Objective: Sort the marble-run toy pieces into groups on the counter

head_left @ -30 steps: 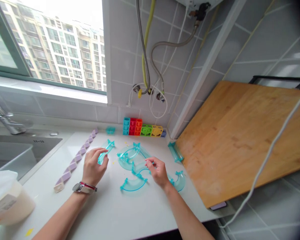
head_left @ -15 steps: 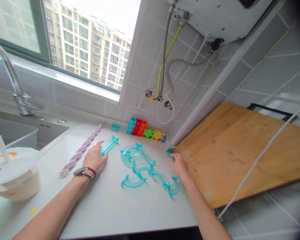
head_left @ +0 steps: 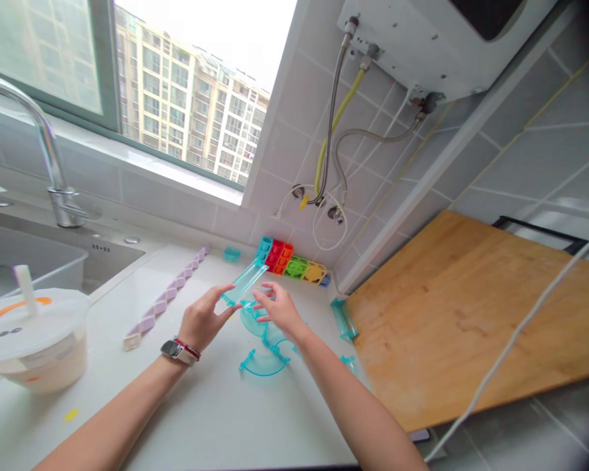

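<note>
My left hand (head_left: 204,322), with a watch on the wrist, pinches the near end of a straight clear-teal track piece (head_left: 245,281) lifted off the white counter (head_left: 201,405). Just right of it, my right hand (head_left: 276,309) reaches in with fingers spread, fingertips close to that same end of the piece. Under my right hand lies a chain of curved teal track pieces (head_left: 262,363), partly hidden by my forearm. Another straight teal piece (head_left: 342,318) lies beside the wooden board.
A row of coloured blocks (head_left: 291,263) stands against the tiled wall. A purple zigzag strip (head_left: 167,297) lies to the left. A lidded white cup with a straw (head_left: 29,337) stands near the sink (head_left: 34,261). The wooden cutting board (head_left: 471,314) fills the right, crossed by a white cable.
My left hand has lifted the straight teal piece off the counter. My right hand moved left from the board's edge to meet it.
</note>
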Available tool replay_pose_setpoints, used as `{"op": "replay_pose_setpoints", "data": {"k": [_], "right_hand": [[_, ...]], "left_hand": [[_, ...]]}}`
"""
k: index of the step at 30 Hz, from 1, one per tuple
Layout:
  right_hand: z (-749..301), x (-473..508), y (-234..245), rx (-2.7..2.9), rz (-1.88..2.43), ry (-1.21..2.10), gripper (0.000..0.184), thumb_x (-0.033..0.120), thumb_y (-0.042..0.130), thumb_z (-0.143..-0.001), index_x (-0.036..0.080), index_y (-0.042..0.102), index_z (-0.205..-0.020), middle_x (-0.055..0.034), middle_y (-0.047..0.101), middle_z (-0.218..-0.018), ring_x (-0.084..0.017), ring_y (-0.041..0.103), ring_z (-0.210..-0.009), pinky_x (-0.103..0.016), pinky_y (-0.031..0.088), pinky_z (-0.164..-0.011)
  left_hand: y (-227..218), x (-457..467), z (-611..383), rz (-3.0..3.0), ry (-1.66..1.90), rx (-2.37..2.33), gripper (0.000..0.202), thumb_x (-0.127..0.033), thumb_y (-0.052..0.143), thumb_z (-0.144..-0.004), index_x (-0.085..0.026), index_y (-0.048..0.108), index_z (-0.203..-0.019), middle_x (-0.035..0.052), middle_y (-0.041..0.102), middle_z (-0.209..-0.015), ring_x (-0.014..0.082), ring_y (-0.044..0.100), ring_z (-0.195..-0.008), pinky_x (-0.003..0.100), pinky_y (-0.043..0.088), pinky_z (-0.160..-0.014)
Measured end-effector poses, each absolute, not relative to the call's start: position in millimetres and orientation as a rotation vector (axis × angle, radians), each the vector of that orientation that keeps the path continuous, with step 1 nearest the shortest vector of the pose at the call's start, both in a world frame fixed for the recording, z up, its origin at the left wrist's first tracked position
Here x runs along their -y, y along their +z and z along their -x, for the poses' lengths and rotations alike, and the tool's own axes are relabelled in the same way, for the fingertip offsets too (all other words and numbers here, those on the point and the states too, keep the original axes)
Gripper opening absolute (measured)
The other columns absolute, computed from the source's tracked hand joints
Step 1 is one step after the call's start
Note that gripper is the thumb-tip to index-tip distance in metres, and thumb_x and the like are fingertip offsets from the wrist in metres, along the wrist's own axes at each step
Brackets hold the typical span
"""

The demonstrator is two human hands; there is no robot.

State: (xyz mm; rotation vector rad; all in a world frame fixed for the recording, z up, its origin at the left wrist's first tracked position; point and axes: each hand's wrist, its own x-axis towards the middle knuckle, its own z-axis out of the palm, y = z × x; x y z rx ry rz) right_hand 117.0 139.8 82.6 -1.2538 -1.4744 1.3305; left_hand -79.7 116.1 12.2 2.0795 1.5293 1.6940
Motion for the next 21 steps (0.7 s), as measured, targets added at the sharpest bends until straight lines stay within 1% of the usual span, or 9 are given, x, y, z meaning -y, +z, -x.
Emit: {"op": "replay_pose_setpoints", "data": {"k": [3,6,9,12,14,15,17,19,21], "right_hand": [[-94.0,-139.2,82.2,1.167,1.214,1.517,0.053,0.053,0.078,-0.077,0.024,0.051,-0.111,-0.0062,0.061,-0.111,-0.019,0.069,-0.080,-0.031,0.061,-0.053],[-90.5,-134.3,80.9,1.111,1.209,1.530,0.052,0.056,0.078,-0.077,0.024,0.051,-0.108,-0.0049,0.063,-0.106,-0.017,0.067,-0.075,-0.030,0.060,-0.053],[-103.0,-133.4,81.5,1.221,1.338,1.383,0.045,0.057,0.068,-0.084,0.023,0.054,-0.110,-0.0046,0.067,-0.101,-0.015,0.065,-0.071,-0.027,0.058,-0.054],[-133.3,-144.3,87.0,1.423,1.511,1.165,0.040,0.052,0.058,-0.092,0.022,0.054,-0.118,-0.0044,0.070,-0.098,-0.013,0.067,-0.067,-0.025,0.056,-0.056],[-165.3,-158.2,93.1,1.517,1.627,1.027,0.050,0.048,0.062,-0.091,0.023,0.047,-0.131,-0.0041,0.072,-0.099,-0.015,0.069,-0.067,-0.026,0.055,-0.057],[-184.3,-166.0,96.2,1.542,1.689,0.963,0.055,0.046,0.063,-0.090,0.023,0.044,-0.137,-0.0048,0.072,-0.100,-0.016,0.070,-0.067,-0.027,0.056,-0.057],[-225.2,-180.8,101.0,1.597,1.848,0.810,0.062,0.042,0.072,-0.084,0.019,0.048,-0.136,-0.0087,0.073,-0.103,-0.019,0.072,-0.071,-0.029,0.056,-0.061],[-264.0,-191.5,101.8,1.652,2.011,0.632,0.065,0.037,0.079,-0.077,0.015,0.054,-0.133,-0.0143,0.072,-0.110,-0.026,0.074,-0.082,-0.032,0.056,-0.068],[-294.1,-197.0,97.3,1.703,2.154,0.467,0.065,0.031,0.079,-0.075,0.014,0.055,-0.133,-0.0177,0.070,-0.118,-0.031,0.072,-0.100,-0.034,0.055,-0.078]], "left_hand": [[12.3,-109.5,70.4,-2.220,1.685,-1.477,0.035,-0.038,0.069,-0.090,-0.028,0.068,-0.123,0.0058,0.073,-0.126,0.0271,0.071,-0.113,0.040,0.058,-0.097],[13.8,-104.8,63.2,-2.325,1.646,-1.368,0.032,-0.030,0.063,-0.093,-0.029,0.069,-0.125,0.0048,0.071,-0.131,0.0277,0.063,-0.127,0.043,0.053,-0.106],[15.9,-99.4,52.1,-2.463,1.518,-1.205,0.038,-0.020,0.055,-0.096,-0.031,0.066,-0.130,0.0029,0.067,-0.137,0.0264,0.056,-0.135,0.045,0.050,-0.111],[16.6,-94.2,40.1,-2.564,1.377,-1.072,0.050,-0.014,0.051,-0.095,-0.032,0.057,-0.141,0.0045,0.053,-0.152,0.0278,0.046,-0.144,0.049,0.046,-0.114],[16.3,-92.8,36.2,-2.573,1.343,-1.058,0.056,-0.014,0.053,-0.094,-0.031,0.051,-0.147,0.0071,0.045,-0.159,0.0301,0.039,-0.148,0.051,0.043,-0.116],[16.1,-93.0,36.0,-2.558,1.351,-1.073,0.057,-0.015,0.054,-0.093,-0.030,0.048,-0.148,0.0086,0.043,-0.159,0.0308,0.039,-0.147,0.052,0.043,-0.116],[16.0,-94.9,38.3,-2.505,1.393,-1.132,0.056,-0.017,0.055,-0.094,-0.029,0.047,-0.148,0.0110,0.048,-0.155,0.0308,0.046,-0.143,0.052,0.046,-0.113],[15.9,-97.7,42.0,-2.449,1.427,-1.199,0.050,-0.020,0.056,-0.095,-0.028,0.050,-0.143,0.0119,0.055,-0.146,0.0300,0.054,-0.134,0.051,0.048,-0.110],[15.5,-100.1,44.8,-2.418,1.439,-1.233,0.043,-0.023,0.056,-0.096,-0.027,0.053,-0.138,0.0114,0.059,-0.138,0.0290,0.060,-0.124,0.050,0.050,-0.107]]}}
